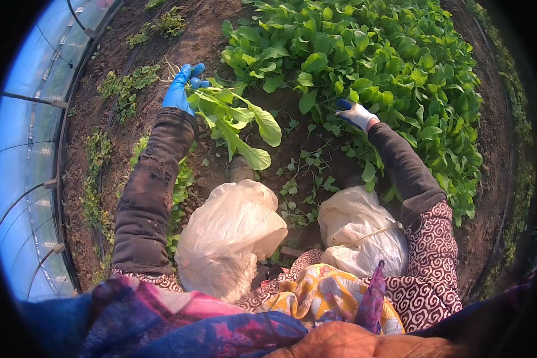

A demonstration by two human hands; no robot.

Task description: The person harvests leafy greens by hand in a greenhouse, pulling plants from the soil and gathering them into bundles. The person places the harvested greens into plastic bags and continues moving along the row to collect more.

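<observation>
My left hand, in a blue rubber glove, holds a small bunch of uprooted leafy greens by the stem end. Thin pale roots stick out past the fingers on the left, and the leaves hang to the right over bare soil. My right hand, in a white glove with dark blue fingers, is at the near edge of a dense bed of leafy greens. Its fingertips are partly among the leaves, and whether they grip a stem cannot be seen.
Whitish plastic wrappings cover my left knee and right knee. Small seedlings lie or grow on the soil between them. Weedy plants grow in rows on the left, beside the clear plastic greenhouse wall with its metal ribs.
</observation>
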